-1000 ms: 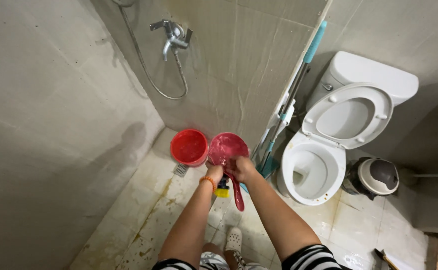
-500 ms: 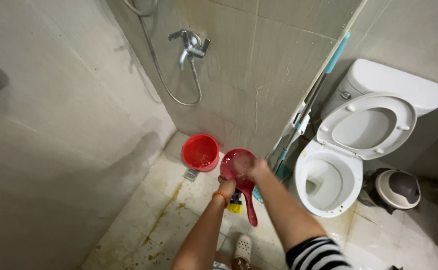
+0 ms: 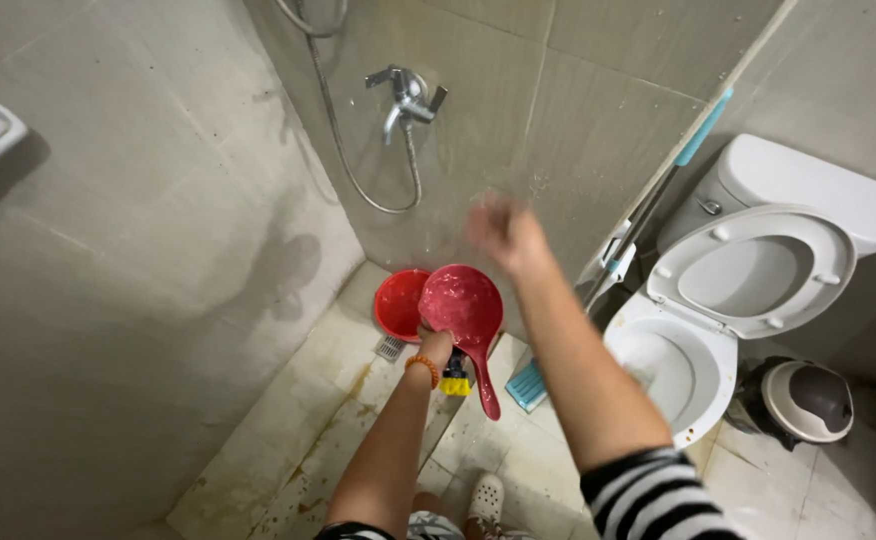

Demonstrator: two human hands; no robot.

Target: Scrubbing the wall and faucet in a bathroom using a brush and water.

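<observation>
My left hand [image 3: 434,345] grips a red plastic water dipper [image 3: 463,305] by the rim of its bowl, its long handle hanging down toward the floor. The dipper is held just right of a red bucket [image 3: 396,305] standing in the corner of the floor. My right hand [image 3: 505,233] is raised and blurred in front of the tiled wall, fingers loosely apart, holding nothing. It is below and to the right of the metal tap [image 3: 405,97] with its shower hose [image 3: 343,150].
A white toilet [image 3: 703,330] with its seat up stands at the right, a small lidded bin [image 3: 803,400] beside it. A mop with a teal handle [image 3: 658,200] leans on the wall. A yellow scrub brush [image 3: 455,383] and floor drain [image 3: 390,347] lie on the stained tiles.
My right hand has let go of the dipper and risen toward the wall below the tap. The left hand keeps the dipper by the bucket. The view has tilted upward.
</observation>
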